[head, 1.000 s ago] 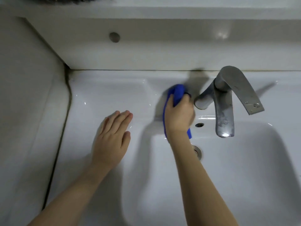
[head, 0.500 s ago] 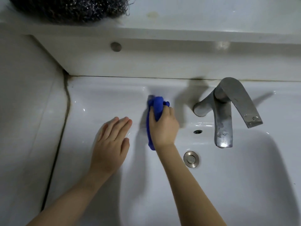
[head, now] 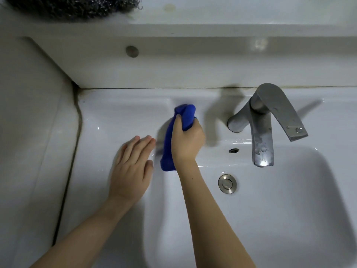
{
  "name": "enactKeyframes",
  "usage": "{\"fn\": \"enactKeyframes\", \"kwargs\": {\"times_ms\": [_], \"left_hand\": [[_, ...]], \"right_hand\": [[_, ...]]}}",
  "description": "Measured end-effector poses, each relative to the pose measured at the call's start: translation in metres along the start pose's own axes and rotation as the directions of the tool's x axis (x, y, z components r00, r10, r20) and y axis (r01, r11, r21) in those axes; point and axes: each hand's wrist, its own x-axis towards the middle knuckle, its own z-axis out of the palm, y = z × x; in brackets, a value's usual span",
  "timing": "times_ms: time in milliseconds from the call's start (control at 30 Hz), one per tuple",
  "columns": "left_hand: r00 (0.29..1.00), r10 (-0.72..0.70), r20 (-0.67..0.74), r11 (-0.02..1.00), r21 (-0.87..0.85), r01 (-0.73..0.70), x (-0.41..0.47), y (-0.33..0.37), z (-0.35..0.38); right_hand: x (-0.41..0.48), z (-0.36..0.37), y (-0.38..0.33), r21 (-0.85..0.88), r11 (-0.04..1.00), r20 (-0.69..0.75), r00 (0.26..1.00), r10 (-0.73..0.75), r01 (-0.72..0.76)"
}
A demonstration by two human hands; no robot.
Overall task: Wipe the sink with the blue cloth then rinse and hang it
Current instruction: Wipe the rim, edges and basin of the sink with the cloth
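right hand (head: 186, 141): grips cloth (head: 168, 147) on sink (head: 119, 117) ledge, left of tap (head: 262, 128) | left hand (head: 131, 171): flat, fingers straight, beside cloth

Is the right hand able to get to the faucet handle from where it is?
Probably yes: the right hand, gripping the blue cloth, is left of the faucet handle, with only bare sink ledge between, though its fingers are full.

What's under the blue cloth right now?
Only the white sink ledge shows around the blue cloth, which the right hand grips left of the faucet. The patch beneath cloth and hand is covered, so dirt or water there cannot be seen.
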Motion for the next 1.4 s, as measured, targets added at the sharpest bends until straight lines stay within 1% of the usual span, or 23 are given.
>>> {"fn": "enactKeyframes", "kwargs": {"times_ms": [67,100,167,200,233,300,367,400,433,500,600,700,733,833,900,967,1033,1067,1100,1167,1233,1333,1400], "left_hand": [[1.000,-0.001,0.014,1.000,0.008,0.001,0.000,0.000,-0.001],[1.000,-0.001,0.015,1.000,0.009,0.001,0.000,0.000,-0.001],[1.000,-0.001,0.011,1.000,0.013,0.000,0.000,-0.001,-0.001],[1.000,0.000,0.008,1.000,0.014,0.000,0.000,-0.001,0.000],[1.000,0.002,0.004,1.000,0.013,-0.002,0.000,-0.002,0.000],[1.000,0.007,-0.004,1.000,0.003,-0.006,0.001,-0.002,0.001],[1.000,0.009,-0.010,1.000,0.001,-0.009,0.001,-0.003,0.001],[1.000,0.010,-0.014,1.000,0.001,-0.010,0.002,-0.002,0.001],[1.000,0.011,-0.019,1.000,-0.003,-0.011,0.002,-0.002,0.001],[0.999,0.008,-0.033,1.000,-0.015,-0.008,0.002,-0.002,0.000],[0.999,0.006,-0.042,1.000,-0.019,-0.006,0.002,-0.001,0.000],[0.999,0.011,-0.050,1.000,-0.015,-0.012,0.002,-0.002,0.001],[0.998,0.014,-0.054,1.000,-0.013,-0.015,0.001,-0.002,0.001],[0.998,0.020,-0.061,1.000,-0.003,-0.020,0.001,-0.002,0.002],[0.998,0.016,-0.062,1.000,-0.001,-0.016,0.001,-0.003,0.002],[0.998,0.011,-0.058,1.000,-0.005,-0.012,0.001,-0.003,0.002],[0.998,0.008,-0.059,1.000,-0.004,-0.008,0.001,-0.003,0.003],[0.998,0.011,-0.060,1.000,-0.003,-0.011,0.001,-0.003,0.004],[0.998,0.015,-0.058,1.000,-0.001,-0.016,0.000,-0.004,0.004],[0.998,0.021,-0.057,1.000,0.003,-0.021,0.000,-0.005,0.003],[0.999,0.022,-0.048,1.000,0.009,-0.022,0.001,-0.004,0.003],[0.999,0.013,-0.032,1.000,0.014,-0.013,0.001,-0.003,0.002],[0.999,0.018,-0.026,1.000,0.008,-0.018,0.001,-0.004,0.002]], "right_hand": [[0.004,-0.003,-0.006,0.211,0.972,0.051,0.995,0.091,-0.100],[0.004,-0.003,-0.008,0.286,0.951,0.075,0.993,0.096,-0.114],[0.001,-0.003,-0.009,0.341,0.937,0.100,0.994,0.047,-0.079],[-0.001,-0.003,-0.008,0.317,0.948,0.106,0.994,0.012,-0.045],[-0.001,-0.004,-0.005,0.254,0.967,0.110,0.994,-0.028,-0.001],[0.002,-0.010,0.005,0.016,0.992,0.114,0.985,-0.127,0.126],[0.011,-0.021,0.016,-0.260,0.927,0.090,0.963,-0.254,0.269],[0.016,-0.029,0.021,-0.359,0.883,0.068,0.952,-0.297,0.301],[0.023,-0.039,0.025,-0.436,0.853,0.034,0.952,-0.304,0.288],[0.034,-0.058,0.032,-0.543,0.820,-0.073,0.963,-0.259,0.179],[0.039,-0.067,0.035,-0.619,0.781,-0.170,0.957,-0.235,0.082],[0.038,-0.042,0.015,-0.552,0.833,-0.207,0.973,-0.105,-0.027],[0.034,-0.030,0.009,-0.522,0.853,-0.173,0.980,-0.095,-0.009],[0.007,-0.012,0.004,-0.395,0.888,0.038,0.970,-0.240,0.235],[0.005,-0.022,0.013,-0.386,0.880,0.087,0.961,-0.264,0.277],[0.021,-0.037,0.021,-0.460,0.877,-0.055,0.981,-0.187,0.141],[0.035,-0.045,0.022,-0.450,0.893,-0.239,0.967,-0.092,-0.027],[0.036,-0.044,0.021,-0.445,0.895,-0.255,0.963,-0.091,-0.033],[0.033,-0.042,0.019,-0.467,0.884,-0.199,0.971,-0.133,0.025],[0.018,-0.038,0.022,-0.481,0.842,-0.002,0.959,-0.282,0.246],[0.004,-0.045,0.031,-0.455,0.810,0.074,0.923,-0.379,0.369],[-0.019,-0.060,0.050,-0.400,0.847,0.035,0.930,-0.367,0.350],[-0.037,-0.070,0.063,-0.338,0.899,0.045,0.959,-0.280,0.279]]}}
